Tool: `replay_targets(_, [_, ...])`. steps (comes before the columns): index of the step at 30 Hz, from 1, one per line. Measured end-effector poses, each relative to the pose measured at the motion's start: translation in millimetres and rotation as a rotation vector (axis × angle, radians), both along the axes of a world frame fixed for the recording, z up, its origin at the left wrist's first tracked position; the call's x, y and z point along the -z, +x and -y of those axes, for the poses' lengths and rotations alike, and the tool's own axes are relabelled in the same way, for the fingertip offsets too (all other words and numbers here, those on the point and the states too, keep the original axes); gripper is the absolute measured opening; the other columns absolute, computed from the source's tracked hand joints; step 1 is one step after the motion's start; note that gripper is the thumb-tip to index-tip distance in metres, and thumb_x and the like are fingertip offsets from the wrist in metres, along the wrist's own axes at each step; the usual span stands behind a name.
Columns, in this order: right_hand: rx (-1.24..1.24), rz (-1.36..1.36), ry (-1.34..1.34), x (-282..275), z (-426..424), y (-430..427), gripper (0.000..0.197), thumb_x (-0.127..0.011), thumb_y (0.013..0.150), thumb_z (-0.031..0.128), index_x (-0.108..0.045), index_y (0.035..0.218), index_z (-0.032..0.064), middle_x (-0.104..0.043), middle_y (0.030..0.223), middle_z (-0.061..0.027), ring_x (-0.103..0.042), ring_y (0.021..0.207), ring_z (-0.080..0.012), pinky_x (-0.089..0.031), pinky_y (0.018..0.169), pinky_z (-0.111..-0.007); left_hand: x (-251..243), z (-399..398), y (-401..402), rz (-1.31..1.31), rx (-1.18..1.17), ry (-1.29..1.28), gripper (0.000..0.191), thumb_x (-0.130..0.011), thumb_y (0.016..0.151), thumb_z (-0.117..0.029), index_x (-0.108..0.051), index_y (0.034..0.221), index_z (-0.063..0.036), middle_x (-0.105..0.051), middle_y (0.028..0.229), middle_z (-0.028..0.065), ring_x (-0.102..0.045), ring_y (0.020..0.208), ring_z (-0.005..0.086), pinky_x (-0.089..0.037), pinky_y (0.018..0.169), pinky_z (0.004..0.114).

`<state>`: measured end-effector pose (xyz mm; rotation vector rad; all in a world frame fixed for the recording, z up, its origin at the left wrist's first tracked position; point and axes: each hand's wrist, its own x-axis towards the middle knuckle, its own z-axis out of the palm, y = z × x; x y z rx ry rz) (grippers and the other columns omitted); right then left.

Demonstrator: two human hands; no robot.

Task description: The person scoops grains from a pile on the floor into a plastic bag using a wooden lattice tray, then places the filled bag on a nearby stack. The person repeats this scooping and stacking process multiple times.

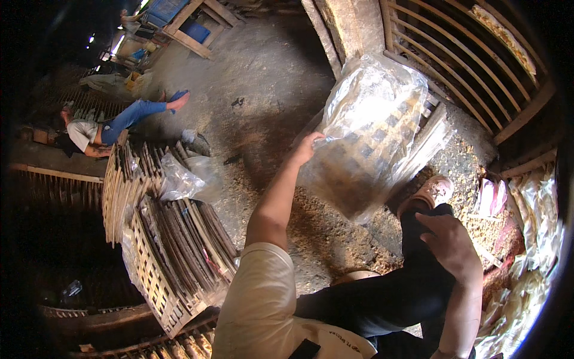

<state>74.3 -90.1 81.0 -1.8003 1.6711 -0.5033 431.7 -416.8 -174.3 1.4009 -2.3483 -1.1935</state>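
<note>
In the head view, my left hand (306, 148) reaches forward and pinches the left edge of a clear plastic sheet (376, 112). The sheet lies over a flat woven tray with a dark and light checked pattern, and sunlight glares on its upper part. Under the sheet's right side, pale slats (430, 134) stick out. My right hand (448, 242) is beside my knee, fingers partly spread, with nothing seen in it.
Stacked woven bamboo trays (184, 251) stand on edge at left, with crumpled plastic (179, 177) beside them. Another person (130, 116) is farther back at left. Wooden slatted racks (462, 58) stand at upper right. Crumbs cover the floor (332, 238); plastic-covered material (515, 305) lines the right.
</note>
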Motion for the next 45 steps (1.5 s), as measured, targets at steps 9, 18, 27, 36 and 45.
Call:
replay_targets(9, [0.486,-0.001,0.004,-5,-132,-104,0.03,-0.054,0.088,-0.008,-0.068,0.113,-0.0007,-0.069,0.108,-0.0136,-0.063,0.098,-0.0263,-0.049,0.09,-0.038,31,33,-52,0.026,-0.517,0.453,0.054,-0.075,0.085,-0.037,-0.057,0.128,-0.008,-0.064,0.119,0.0113,-0.059,0.11,0.0249,-0.046,0.095,0.042])
replay_targets(18, [0.986,0.027,0.232,50,-248,-151,0.023,-0.052,0.093,-0.002,-0.068,0.11,-0.0016,-0.07,0.106,-0.0121,-0.064,0.102,-0.0214,-0.049,0.093,-0.035,69,115,-115,-0.167,-0.628,0.337,0.046,-0.078,0.081,-0.024,-0.066,0.12,-0.0034,-0.07,0.102,0.0072,-0.065,0.095,0.023,-0.05,0.085,0.039])
replay_targets(27, [1.0,0.107,0.244,66,-222,-152,0.02,-0.054,0.092,0.0,-0.068,0.106,-0.003,-0.071,0.102,-0.0115,-0.066,0.1,-0.0205,-0.05,0.093,-0.034,-9,112,-207,0.576,-0.31,-0.698,0.086,-0.072,0.083,-0.01,-0.025,0.155,-0.0144,-0.032,0.155,0.0199,-0.026,0.144,0.0411,-0.027,0.113,0.059])
replay_targets(36, [0.939,0.051,0.197,54,-200,-146,0.029,-0.054,0.082,-0.008,-0.069,0.105,-0.0019,-0.071,0.103,-0.0141,-0.068,0.1,-0.0269,-0.051,0.091,-0.037,73,-65,-293,0.174,-0.001,-0.615,0.046,-0.067,0.091,-0.018,-0.052,0.134,-0.0121,-0.029,0.159,0.0212,-0.022,0.149,0.039,-0.018,0.121,0.056])
replay_targets(45, [0.946,-0.01,0.177,47,-209,-145,0.025,-0.056,0.084,-0.006,-0.069,0.104,-0.0015,-0.072,0.103,-0.0146,-0.068,0.1,-0.0276,-0.052,0.091,-0.038,93,-83,-278,-0.308,0.13,-0.634,0.012,-0.059,0.091,-0.002,-0.061,0.1,-0.0086,-0.059,0.137,0.0178,-0.043,0.138,0.041,-0.022,0.119,0.057])
